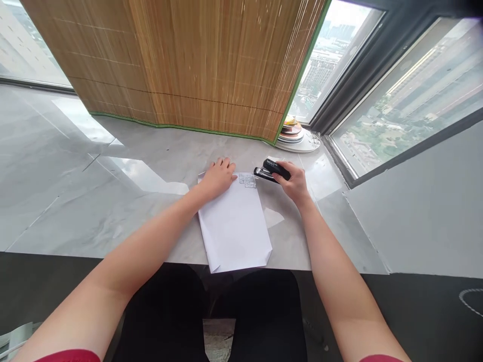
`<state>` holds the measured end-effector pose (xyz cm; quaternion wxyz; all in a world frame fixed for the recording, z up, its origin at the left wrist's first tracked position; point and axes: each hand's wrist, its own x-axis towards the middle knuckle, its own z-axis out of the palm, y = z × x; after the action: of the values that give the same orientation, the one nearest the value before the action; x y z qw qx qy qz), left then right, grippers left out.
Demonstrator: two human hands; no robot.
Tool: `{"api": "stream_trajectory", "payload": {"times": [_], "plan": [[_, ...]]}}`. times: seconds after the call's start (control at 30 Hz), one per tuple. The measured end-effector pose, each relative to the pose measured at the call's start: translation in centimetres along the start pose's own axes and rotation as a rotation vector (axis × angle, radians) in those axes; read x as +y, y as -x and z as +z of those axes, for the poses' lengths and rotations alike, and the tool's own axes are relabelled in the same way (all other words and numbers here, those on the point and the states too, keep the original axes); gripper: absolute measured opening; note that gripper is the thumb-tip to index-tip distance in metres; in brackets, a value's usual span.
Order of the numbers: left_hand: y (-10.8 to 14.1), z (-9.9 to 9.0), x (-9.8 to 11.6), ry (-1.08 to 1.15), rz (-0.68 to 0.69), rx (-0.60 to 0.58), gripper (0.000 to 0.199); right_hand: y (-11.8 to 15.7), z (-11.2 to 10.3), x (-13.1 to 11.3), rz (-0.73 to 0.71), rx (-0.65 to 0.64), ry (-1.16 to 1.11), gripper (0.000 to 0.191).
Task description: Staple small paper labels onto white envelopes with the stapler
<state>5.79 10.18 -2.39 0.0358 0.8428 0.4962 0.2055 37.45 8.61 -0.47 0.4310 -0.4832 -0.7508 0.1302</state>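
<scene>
On the marble-patterned ledge lies a white sheet of paper [236,231], its two near corners creased and its near edge reaching past the ledge's front. A small block of dark print or writing shows near its far right corner. My left hand [220,177] rests on the far edge of the paper, fingers spread and lying flat. In my right hand [294,182] is a black stapler [277,169], its nose pointing left at the paper's far right corner. The stapler's jaws are apart; whether paper sits between them I cannot make out.
A bamboo blind [196,65] with green edging hangs behind the ledge [124,211]. Stacked plates [298,141] stand in the far right corner beside the windows [418,100]. A white wall panel [422,211] borders the right side. My legs [260,311] are below the front edge.
</scene>
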Motion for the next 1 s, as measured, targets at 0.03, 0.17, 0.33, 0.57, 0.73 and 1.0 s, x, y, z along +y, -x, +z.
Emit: {"api": "stream_trajectory", "payload": {"times": [0.03,0.17,0.33,0.57,0.73,1.0], "plan": [[0.3,0.5,0.0,-0.022,0.028,-0.004,0.020,0.0,-0.2,0.1,-0.006,-0.002,0.019,0.034],[0.7,0.5,-0.1,-0.055,0.095,-0.065,0.023,-0.1,-1.0,0.6,-0.004,-0.042,0.097,0.033],[0.0,-0.9,0.0,0.075,0.005,-0.073,0.024,0.0,-1.9,0.6,-0.009,-0.133,0.107,0.033],[-0.1,-0.9,0.5,0.185,-0.044,-0.044,0.017,0.3,-1.7,-1.4,-0.012,-0.270,0.041,0.030],[-0.1,-0.5,1.6,0.203,-0.025,-0.048,0.019,0.4,-0.8,-2.9,-0.074,-0.293,0.058,0.029],[0.1,-1.6,1.3,0.300,0.345,-0.100,0.026,0.5,-0.1,-3.8,-0.118,-0.274,0.067,0.028]]}}
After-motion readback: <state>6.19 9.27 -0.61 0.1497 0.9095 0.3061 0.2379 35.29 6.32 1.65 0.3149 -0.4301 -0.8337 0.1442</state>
